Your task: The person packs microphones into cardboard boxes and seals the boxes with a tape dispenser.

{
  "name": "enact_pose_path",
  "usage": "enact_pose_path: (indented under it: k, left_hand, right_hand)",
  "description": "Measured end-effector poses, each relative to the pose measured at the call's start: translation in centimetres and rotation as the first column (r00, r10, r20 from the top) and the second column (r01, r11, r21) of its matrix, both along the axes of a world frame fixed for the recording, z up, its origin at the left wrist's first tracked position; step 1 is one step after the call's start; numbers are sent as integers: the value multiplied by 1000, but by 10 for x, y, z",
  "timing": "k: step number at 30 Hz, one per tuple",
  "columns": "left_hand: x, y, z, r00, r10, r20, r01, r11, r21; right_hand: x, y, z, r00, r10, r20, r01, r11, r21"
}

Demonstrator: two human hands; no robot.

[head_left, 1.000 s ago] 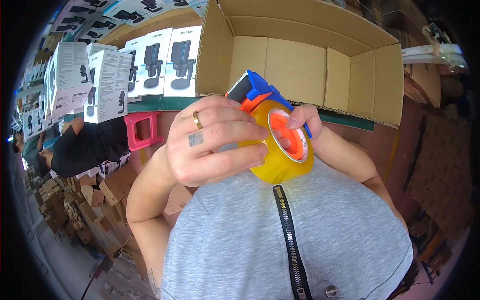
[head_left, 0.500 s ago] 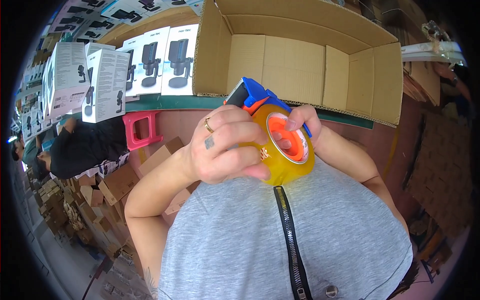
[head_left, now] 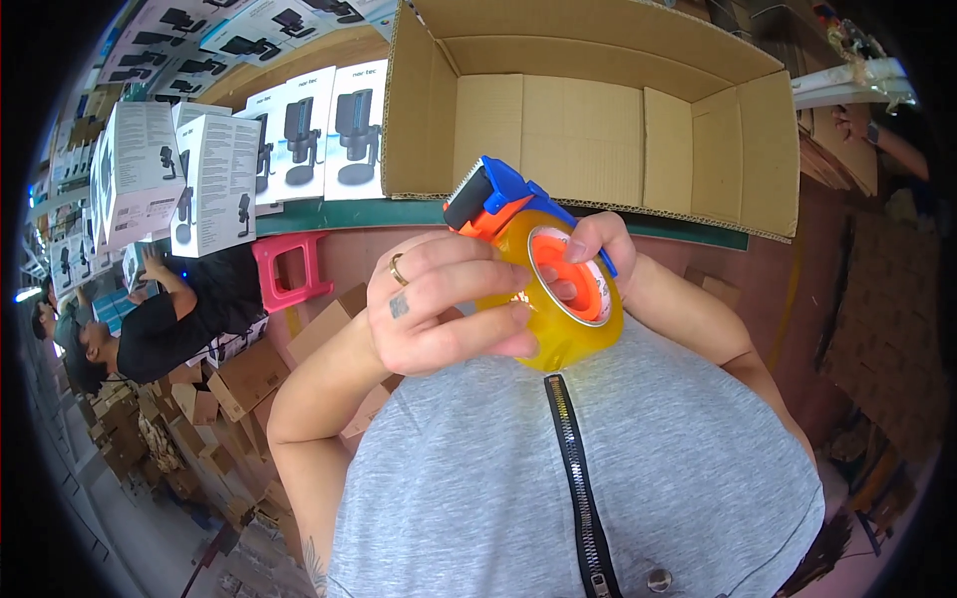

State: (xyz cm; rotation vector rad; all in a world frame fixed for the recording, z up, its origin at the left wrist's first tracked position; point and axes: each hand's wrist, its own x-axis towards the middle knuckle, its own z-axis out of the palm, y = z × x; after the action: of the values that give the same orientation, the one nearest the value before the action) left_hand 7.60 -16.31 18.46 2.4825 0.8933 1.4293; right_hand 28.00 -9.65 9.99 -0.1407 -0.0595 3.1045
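The frame's top crops the cardboard carton (head_left: 588,140) at the counter's (head_left: 339,213) near edge; the yellow packing-tape roll (head_left: 570,345) partly hides the right hand (head_left: 606,241).

The person wears a mottled grey top (head_left: 449,478), black zipper (head_left: 578,478) and gold ring (head_left: 397,268).

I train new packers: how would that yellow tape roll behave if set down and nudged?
The yellow tape roll would probably roll on its round edge, though the blue and orange dispenser against it may check that. Its thick winding suggests weight for its size. The ring-shaped orange core looks stiff, so squashing seems unlikely.
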Motion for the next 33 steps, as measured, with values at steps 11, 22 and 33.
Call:
enact_pose_path:
  k: [11, 22, 33]
  left_hand:
    - [10, -9, -11, 999, -30, 37, 34, 994, -102]
    - [15, -9, -21, 996, 9, 84, -2, 996, -87]
    - [16, -8, -19, 999, 13, 31, -10, 994, -110]
  right_hand:
    - [9, -4, 11, 995, -14, 102, 24, 995, -93]
    - [13, -5, -2, 996, 59, 71, -49, 990, -134]
    - [12, -5, -7, 997, 64, 47, -50, 965, -256]
